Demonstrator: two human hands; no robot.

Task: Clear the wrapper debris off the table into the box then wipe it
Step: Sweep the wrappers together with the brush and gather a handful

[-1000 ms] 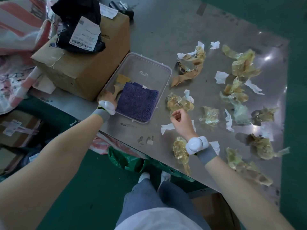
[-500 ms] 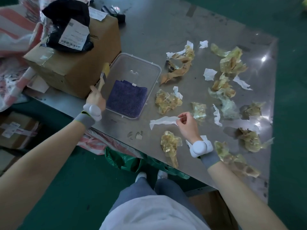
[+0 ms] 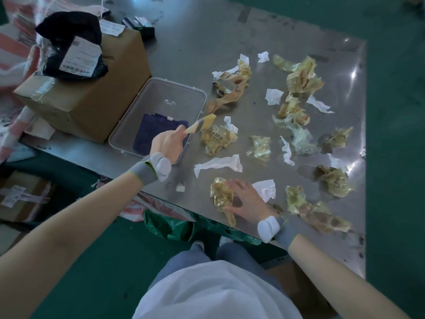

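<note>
At the far left a cardboard carton (image 3: 92, 97) sits near the surface's (image 3: 184, 38) left edge, a black bag (image 3: 69, 44) with a label on top. Just right of it lies the clear plastic box (image 3: 170, 88), shallow and round-cornered, with a folded purple cloth (image 3: 151, 132) inside. The left hand (image 3: 169, 145) pinches a small yellowish brush (image 3: 202, 124), now reaching across the box's right rim; half a second ago it was raised at the box's left side. Beyond lie crumpled amber film wrappers (image 3: 218, 138) and torn white paper scraps (image 3: 218, 163), spread to the right edge, with bare metal along the far side. The right hand (image 3: 247, 201), fingers spread, touches a crinkled wrapper (image 3: 222, 195) at the near edge; it has let go of the white strip it pinched earlier.
</note>
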